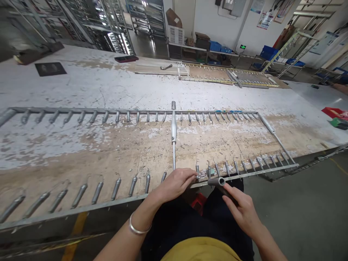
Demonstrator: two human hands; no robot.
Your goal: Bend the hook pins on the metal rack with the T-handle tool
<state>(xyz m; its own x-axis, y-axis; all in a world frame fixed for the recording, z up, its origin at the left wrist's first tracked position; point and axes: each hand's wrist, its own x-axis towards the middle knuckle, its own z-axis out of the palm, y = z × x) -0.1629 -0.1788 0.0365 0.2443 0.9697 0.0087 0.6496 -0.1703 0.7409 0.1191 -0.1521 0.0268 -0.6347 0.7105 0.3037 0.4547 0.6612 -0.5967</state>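
Note:
A long metal frame point(174, 125) lies on the table, lined along both rails with grey springs that have thin hooked wire ends. My left hand point(176, 183) is at the near rail, right of the crossbar. Its fingers are pinched together at the lower end of a spring point(197, 169); what lies between the fingertips is too small to make out. Close beside it, my right hand point(241, 208) grips a dark grey hammer-like tool point(216, 182) whose head has a hollow round end. That head is over the near rail, by another spring point(209, 172).
A second, smaller frame point(212, 74) and a wrench point(166, 67) lie across the table. A dark phone point(126, 58) and a black mat point(50, 69) are at the far left. Red and green items point(337, 116) sit at the right edge. Shelves with bins point(215, 46) line the wall.

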